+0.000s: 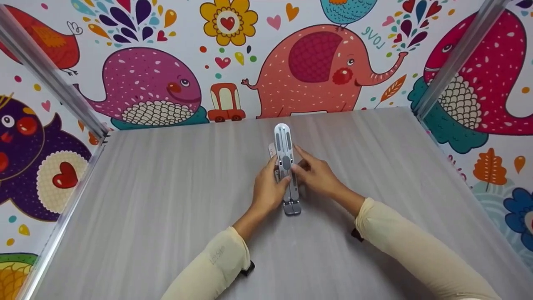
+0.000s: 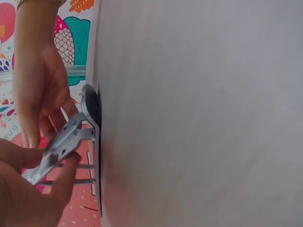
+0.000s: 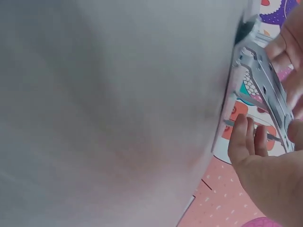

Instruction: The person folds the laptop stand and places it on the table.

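Observation:
A silver folding laptop stand (image 1: 285, 143) with grey pads stands near the middle of the table, its upper arm raised at a slant over a flat base. From the left side, my left hand (image 1: 268, 187) holds the arm, thumb on top and fingers beneath, as the left wrist view shows. At the other side, my right hand (image 1: 320, 175) has its thumb against the arm and its fingers curled by the thin support struts (image 3: 253, 100). Grey end feet (image 1: 292, 208) of the stand rest on the table toward me.
The wood-grain table (image 1: 166, 208) spreads out around the stand. Printed cartoon panels (image 1: 229, 62) rise behind it and along both sides, with metal posts (image 1: 458, 62) at the back corners.

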`<action>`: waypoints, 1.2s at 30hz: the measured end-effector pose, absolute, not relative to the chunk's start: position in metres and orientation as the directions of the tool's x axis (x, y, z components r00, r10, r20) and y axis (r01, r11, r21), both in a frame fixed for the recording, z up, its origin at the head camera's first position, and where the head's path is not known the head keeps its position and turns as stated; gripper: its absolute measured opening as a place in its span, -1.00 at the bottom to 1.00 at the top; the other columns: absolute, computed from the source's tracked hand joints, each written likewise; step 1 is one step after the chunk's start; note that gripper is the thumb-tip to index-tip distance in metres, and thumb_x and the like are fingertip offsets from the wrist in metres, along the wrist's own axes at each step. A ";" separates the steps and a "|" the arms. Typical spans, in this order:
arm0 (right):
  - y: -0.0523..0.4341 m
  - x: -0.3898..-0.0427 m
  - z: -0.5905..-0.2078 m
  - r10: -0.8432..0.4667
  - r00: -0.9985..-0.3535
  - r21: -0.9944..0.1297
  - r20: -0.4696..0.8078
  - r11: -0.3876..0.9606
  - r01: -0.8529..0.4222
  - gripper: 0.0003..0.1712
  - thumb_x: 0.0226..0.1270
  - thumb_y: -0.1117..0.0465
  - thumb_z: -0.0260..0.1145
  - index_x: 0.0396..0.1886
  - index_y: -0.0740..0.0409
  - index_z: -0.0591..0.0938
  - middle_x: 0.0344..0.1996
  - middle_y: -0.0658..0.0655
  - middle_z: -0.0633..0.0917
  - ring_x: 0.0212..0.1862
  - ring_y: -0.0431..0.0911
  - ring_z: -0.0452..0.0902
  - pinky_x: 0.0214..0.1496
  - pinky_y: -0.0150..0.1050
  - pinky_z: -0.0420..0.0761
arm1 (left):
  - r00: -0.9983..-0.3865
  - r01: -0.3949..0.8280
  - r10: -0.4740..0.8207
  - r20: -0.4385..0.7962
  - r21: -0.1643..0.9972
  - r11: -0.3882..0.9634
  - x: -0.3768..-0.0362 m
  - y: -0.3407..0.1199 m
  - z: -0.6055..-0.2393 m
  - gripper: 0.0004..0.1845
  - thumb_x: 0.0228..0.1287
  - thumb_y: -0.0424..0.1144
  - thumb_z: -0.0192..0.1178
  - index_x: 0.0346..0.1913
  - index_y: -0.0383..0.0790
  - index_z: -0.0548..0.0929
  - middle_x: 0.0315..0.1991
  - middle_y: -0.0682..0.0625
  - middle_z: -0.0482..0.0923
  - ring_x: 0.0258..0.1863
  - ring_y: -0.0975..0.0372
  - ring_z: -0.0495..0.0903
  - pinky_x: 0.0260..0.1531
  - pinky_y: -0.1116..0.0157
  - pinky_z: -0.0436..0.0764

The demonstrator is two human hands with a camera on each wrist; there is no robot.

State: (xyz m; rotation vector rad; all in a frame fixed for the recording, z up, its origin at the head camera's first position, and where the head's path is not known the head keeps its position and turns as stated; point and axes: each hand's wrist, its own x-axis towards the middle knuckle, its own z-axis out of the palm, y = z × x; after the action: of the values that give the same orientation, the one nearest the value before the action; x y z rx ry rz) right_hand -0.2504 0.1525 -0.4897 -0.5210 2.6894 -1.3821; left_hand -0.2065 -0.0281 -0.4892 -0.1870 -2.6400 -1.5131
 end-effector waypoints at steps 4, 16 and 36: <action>0.153 -0.258 -0.478 -0.307 -0.941 -0.780 0.141 0.551 -0.296 -0.25 0.55 -0.04 0.22 0.63 -0.17 0.20 -0.02 0.18 0.68 0.03 0.03 0.66 0.12 0.00 0.68 | -0.991 0.134 0.051 0.127 0.813 0.567 -0.195 -0.024 -0.486 -0.15 0.32 -0.29 0.35 0.60 -0.18 0.18 0.20 -0.25 0.49 0.05 0.02 0.59 0.04 0.04 0.61; 0.141 -0.291 -0.437 -0.363 -0.883 -0.680 0.297 0.569 -0.463 -0.13 0.48 0.00 0.31 0.60 -0.58 0.07 0.31 0.14 0.53 0.25 0.03 0.58 0.18 0.06 0.67 | -0.991 0.117 0.052 0.124 0.602 0.790 -0.158 -0.011 -0.480 0.22 0.09 -0.10 0.56 0.63 -0.33 -0.06 0.18 -0.24 0.37 -0.20 0.05 0.64 -0.29 0.10 0.69; 0.131 -0.326 -0.416 -0.593 -0.781 -0.503 0.197 0.622 -0.600 -0.25 0.38 0.11 0.41 0.48 -0.49 0.38 0.42 -0.05 0.53 0.45 -0.01 0.44 0.33 -0.02 0.57 | -0.990 0.112 0.111 0.082 0.000 0.994 -0.148 0.023 -0.488 0.14 0.05 0.23 0.50 0.60 -0.17 0.19 0.29 -0.38 0.41 -0.49 0.07 0.66 -0.51 0.23 0.66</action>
State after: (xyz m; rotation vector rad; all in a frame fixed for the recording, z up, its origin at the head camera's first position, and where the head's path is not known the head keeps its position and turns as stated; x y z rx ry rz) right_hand -0.3256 0.1307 -0.4160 -1.0445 2.8400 -0.8870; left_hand -0.1477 0.0235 -0.4881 -0.1711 -3.0552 -0.0070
